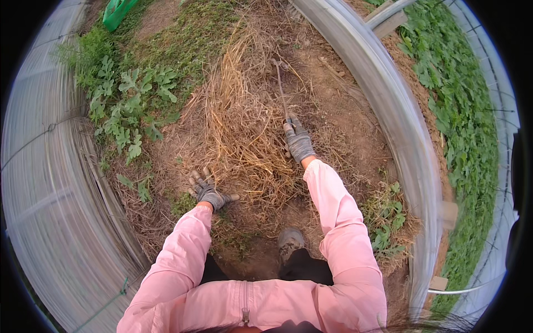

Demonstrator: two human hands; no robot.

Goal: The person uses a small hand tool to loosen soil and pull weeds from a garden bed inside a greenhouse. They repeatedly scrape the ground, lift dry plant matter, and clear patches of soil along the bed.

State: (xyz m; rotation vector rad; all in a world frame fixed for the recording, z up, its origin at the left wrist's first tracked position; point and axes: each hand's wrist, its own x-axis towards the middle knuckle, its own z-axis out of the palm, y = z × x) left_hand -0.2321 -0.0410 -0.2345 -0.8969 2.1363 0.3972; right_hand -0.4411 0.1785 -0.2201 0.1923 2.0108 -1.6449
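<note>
A heap of dry straw (250, 137) lies on the soil in front of me. My left hand (208, 191), in a grey knitted glove, is spread with its fingers apart at the near left edge of the straw, holding nothing. On the right side of the heap, my right hand (298, 139), gloved the same way, grips the near end of a thin tool or stick (280, 85). It reaches away from me, and its far end is bent or hooked among the dry stems; its exact kind cannot be told.
Leafy plants with lobed leaves (129, 108) grow at left. Clear plastic sheeting (50, 175) walls the left side, and a plastic-covered edge (391, 95) curves along the right. Beyond it stands a dense green crop (470, 154). A green mesh or strap (116, 13) lies far left.
</note>
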